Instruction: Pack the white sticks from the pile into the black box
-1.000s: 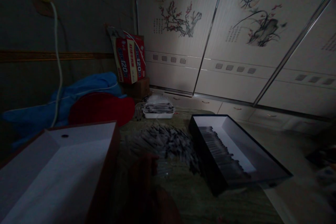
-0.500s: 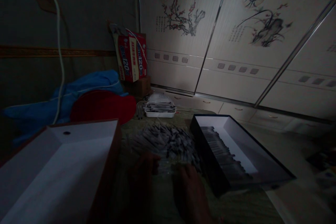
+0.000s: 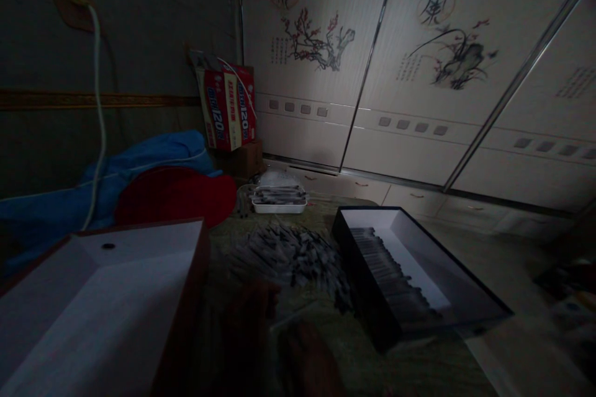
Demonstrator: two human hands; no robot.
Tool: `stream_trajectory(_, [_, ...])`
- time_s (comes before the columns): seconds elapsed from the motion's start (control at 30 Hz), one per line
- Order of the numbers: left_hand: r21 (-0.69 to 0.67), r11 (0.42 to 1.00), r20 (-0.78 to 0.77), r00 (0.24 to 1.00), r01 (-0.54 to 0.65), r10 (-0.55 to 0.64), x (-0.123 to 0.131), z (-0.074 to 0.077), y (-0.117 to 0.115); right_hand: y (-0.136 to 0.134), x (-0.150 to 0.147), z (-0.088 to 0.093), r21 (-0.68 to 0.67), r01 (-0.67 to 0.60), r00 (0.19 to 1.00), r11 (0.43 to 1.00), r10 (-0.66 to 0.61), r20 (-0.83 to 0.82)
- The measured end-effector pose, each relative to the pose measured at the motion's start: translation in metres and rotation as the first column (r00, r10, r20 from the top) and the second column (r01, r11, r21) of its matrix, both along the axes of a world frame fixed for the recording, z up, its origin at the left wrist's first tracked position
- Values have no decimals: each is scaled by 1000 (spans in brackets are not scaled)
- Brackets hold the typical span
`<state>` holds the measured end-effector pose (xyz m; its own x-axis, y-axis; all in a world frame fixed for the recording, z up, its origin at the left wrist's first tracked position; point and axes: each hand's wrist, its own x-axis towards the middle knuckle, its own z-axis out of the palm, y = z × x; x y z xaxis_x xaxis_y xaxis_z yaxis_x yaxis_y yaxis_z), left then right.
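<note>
The scene is very dark. My left hand point(image 3: 254, 322) and my right hand point(image 3: 310, 356) are low at the table's near edge, just short of a heap of small grey packets point(image 3: 293, 254). A thin pale strip point(image 3: 292, 316) slants between the two hands, its lower end at my left hand's fingers, which look closed on it. My right hand is a dark rounded shape and its fingers do not show. To the right is a black box with white lining point(image 3: 459, 291), holding a row of packets point(image 3: 386, 273) along its left wall.
A large red-brown box with a white inside point(image 3: 107, 298) fills the near left. Behind the heap stands a white tray point(image 3: 279, 205) of packets. A red round thing point(image 3: 177, 192), blue cloth point(image 3: 60, 205), a red carton point(image 3: 228, 105) and a white cable point(image 3: 99, 105) are at the back left. Painted sliding doors point(image 3: 419, 74) lie beyond.
Both hands have drawn back from the near edge of the heap towards me. The pale strip now shows between them. The view has shifted slightly.
</note>
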<state>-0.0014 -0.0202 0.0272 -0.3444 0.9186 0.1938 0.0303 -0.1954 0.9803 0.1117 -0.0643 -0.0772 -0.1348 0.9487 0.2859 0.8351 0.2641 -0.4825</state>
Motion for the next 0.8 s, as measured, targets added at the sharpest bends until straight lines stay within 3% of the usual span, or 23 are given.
stream_trajectory(0.1, [-10, 996, -10, 996, 85, -85, 0, -6, 2, 13, 19, 30, -59, 19, 995, 998, -13, 103])
stream_trajectory(0.23, [-73, 986, -9, 988, 151, -152, 1, -15, 11, 15, 40, 50, -58, 42, 999, 997, -44, -22])
stream_trajectory(0.37, [-112, 973, -72, 975, 203, -212, 3, -22, 20, 14, 49, 41, -71, 129, 942, 989, -145, -304])
stream_trajectory(0.5, [-96, 984, -203, 965, 150, -167, 4, -31, 24, 16, 51, 28, -105, 275, 784, 956, -286, -551])
stream_trajectory(0.8, [82, 996, -371, 929, 35, -2, 0, -40, 31, 17, 52, 29, -161, 321, 575, 933, -328, -749])
